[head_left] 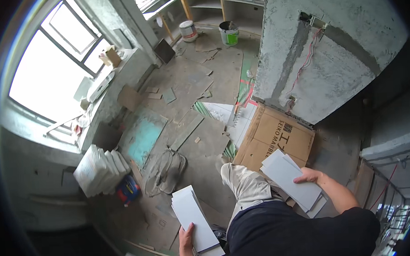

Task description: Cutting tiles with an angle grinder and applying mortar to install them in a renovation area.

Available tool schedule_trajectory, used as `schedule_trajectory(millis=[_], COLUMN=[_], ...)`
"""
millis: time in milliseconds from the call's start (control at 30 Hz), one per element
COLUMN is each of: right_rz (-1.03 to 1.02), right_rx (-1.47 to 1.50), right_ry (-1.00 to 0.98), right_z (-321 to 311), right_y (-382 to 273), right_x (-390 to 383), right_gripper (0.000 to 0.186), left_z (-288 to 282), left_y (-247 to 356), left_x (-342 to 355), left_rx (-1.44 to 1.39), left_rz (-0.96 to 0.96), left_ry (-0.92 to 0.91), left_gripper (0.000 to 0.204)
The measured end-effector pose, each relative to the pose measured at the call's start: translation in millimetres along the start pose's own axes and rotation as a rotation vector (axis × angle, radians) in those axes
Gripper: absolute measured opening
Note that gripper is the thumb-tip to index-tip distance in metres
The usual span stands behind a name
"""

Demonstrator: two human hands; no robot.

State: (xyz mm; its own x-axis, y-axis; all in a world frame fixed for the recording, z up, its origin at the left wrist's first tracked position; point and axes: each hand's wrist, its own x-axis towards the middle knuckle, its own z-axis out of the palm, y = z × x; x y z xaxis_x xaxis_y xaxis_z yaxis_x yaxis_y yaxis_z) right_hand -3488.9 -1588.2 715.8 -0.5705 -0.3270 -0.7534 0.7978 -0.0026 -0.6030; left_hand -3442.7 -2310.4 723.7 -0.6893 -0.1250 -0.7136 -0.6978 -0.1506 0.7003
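Observation:
My left hand point(187, 236) grips a stack of long white tiles point(194, 217) by its near edge, held out over the dusty floor at lower centre. My right hand point(308, 175) holds a second stack of white tiles point(287, 175) from its right side, above a flattened brown cardboard box point(274, 134). My light trouser leg point(245, 183) steps forward between the two stacks. Each stack has several tiles, slightly fanned.
A grey plastered pillar point(320, 45) with loose wires rises ahead right. White tiles lean against the wall point(99, 168) under the window at left, beside a blue box point(129, 190). A coiled hose point(166, 168), scraps of board and two buckets point(229, 33) litter the floor.

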Motion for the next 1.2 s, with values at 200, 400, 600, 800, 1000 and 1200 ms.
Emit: schedule_trajectory(millis=[200,400,600,800,1000,1200], right_rz=[-0.012,0.021,-0.254,-0.202,-0.230,-0.382], right_rx=[-0.015,-0.103,-0.098,-0.014,0.172,0.330], right_ry=[0.017,0.010,0.104,0.159,0.419,0.545], right_z=[-17,-30,-74,-122,-162,-206], right_y=[-152,-356,-575,-769,-900,-1037], right_x=[202,387,489,595,673,722], right_gripper=[0.076,0.081,0.078,0.078,0.082,0.083], left_z=[8,12,99,163,275,457], left_y=[160,334,559,741,939,1165], left_x=[190,379,534,747,1010,1164], left_rx=[0.100,0.149,0.244,0.292,0.344,0.506], left_rz=[0.045,-0.078,0.020,0.027,0.043,0.097], left_ry=[0.037,-0.012,-0.047,-0.204,-0.427,-0.587], left_gripper=[0.055,0.050,0.061,0.072,0.058,0.060])
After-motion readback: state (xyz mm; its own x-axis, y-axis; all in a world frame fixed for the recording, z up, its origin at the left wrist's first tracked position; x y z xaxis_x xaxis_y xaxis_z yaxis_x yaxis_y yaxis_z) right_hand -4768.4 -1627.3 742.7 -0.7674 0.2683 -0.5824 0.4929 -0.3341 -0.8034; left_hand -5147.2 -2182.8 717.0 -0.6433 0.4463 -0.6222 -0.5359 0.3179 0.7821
